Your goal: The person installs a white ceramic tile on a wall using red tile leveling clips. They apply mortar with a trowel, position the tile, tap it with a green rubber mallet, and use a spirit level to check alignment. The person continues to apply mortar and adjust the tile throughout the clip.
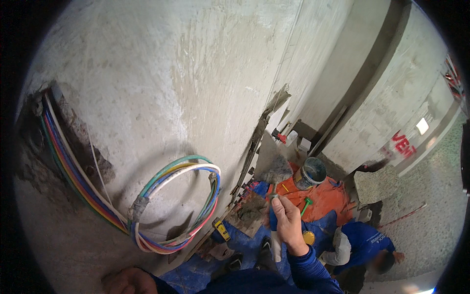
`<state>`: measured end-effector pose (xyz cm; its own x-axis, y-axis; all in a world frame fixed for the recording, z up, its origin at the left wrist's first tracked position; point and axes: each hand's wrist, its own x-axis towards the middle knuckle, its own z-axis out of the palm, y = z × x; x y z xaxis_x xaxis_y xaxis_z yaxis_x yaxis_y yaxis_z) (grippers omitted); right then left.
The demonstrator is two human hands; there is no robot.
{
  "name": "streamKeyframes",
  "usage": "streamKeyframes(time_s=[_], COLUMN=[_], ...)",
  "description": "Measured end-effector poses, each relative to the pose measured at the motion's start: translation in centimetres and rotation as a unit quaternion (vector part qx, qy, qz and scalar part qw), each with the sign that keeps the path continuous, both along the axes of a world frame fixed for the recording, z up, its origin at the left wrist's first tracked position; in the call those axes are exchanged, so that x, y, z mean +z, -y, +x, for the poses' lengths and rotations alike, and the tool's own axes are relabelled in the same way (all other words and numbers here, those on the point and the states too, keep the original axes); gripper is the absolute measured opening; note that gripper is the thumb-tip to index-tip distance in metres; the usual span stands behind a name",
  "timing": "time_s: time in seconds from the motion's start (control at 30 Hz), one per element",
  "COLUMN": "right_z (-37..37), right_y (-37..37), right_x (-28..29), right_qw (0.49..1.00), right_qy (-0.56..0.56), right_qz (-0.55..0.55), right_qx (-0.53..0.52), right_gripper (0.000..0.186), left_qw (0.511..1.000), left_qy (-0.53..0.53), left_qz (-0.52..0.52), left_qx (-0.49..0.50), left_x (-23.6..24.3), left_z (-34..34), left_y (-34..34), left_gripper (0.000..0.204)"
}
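My right hand (290, 221) is raised in the lower middle, its thumb and fingers closed. A small grey end shows at the thumb tip, but I cannot make out what the hand holds. Below the fingers is a blue and white object, partly hidden by the hand. At the lower left my left hand (129, 281) is dark and cut off by the edge, close to the wall (196, 88); its fingers are unclear. Above it, a coil of coloured cables (214, 196) hangs from a chased slot (73, 122) in the wall, bound with grey tape (139, 206).
A mortar-stained bucket (310, 172) stands on orange sheeting (338, 203). Around my feet lie a blue sheet (191, 274), a yellow level (221, 229), a mortar board (247, 214) and a green-handled tool (306, 203). A co-worker in blue (364, 245) bends low at the right.
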<state>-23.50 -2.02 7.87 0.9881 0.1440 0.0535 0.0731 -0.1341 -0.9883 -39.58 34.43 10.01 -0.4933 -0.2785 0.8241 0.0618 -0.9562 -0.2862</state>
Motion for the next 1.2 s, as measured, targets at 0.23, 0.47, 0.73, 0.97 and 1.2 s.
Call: streamKeyframes(time_s=[0.23,0.47,0.73,0.97,1.2], right_z=[2.0,4.5,5.3,2.8,2.3], right_y=[-1.1,-2.3,-3.0,-2.9,-2.5], right_x=[1.1,-0.8,-3.0,-1.3,1.1], right_qw=[0.996,0.996,0.989,0.996,0.997], right_qy=[0.086,0.08,0.136,0.09,0.07], right_qz=[0.005,0.033,-0.017,-0.017,0.022], right_qx=[0.001,-0.016,-0.062,-0.023,-0.008], right_gripper=[0.05,0.034,0.031,0.042,0.043], left_qw=[1.0,0.998,0.998,0.997,0.996], left_qy=[0.018,0.039,0.045,0.055,0.058], left_qz=[-0.004,-0.006,-0.005,-0.005,-0.009], left_qx=[-0.021,-0.039,-0.051,-0.063,-0.063], left_x=[1.0,1.8,2.4,2.6,2.7], left_z=[1.0,1.9,2.2,2.4,2.2], left_y=[0.4,1.0,1.4,1.4,1.5], left_gripper=[0.018,0.02,0.022,0.024,0.027])
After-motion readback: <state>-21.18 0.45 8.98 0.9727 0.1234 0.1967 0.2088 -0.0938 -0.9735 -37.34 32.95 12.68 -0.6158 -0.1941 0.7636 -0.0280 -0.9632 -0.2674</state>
